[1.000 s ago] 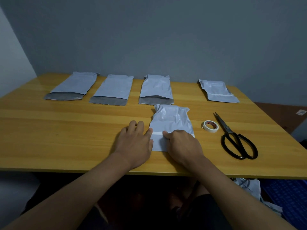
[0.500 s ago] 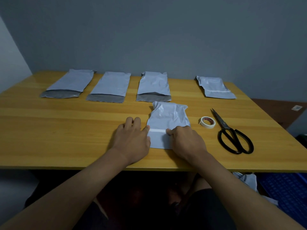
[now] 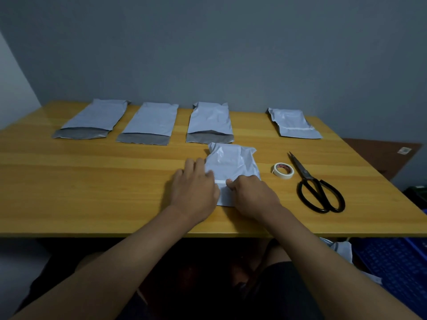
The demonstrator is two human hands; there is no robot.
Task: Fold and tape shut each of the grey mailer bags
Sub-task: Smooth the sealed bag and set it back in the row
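Smoothing tape strip (image 3: 221,182) across folded grey plastic mailer bag (image 3: 231,165): flat left hand (image 3: 193,189) steadying, curled right hand (image 3: 250,191) pressing. Next, probably shifting aside.

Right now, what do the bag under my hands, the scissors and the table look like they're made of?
Bag: thin glossy plastic film, going by its crinkles and sheen. Scissors: dark metal blades, glossy black handles, coating unclear. Table: wood or wood-look laminate, with visible grain.

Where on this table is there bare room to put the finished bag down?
Bare wood lies left of the left hand, below the three open bags, and between the third bag and the taped bag. Crowded: around the tape roll and scissors.
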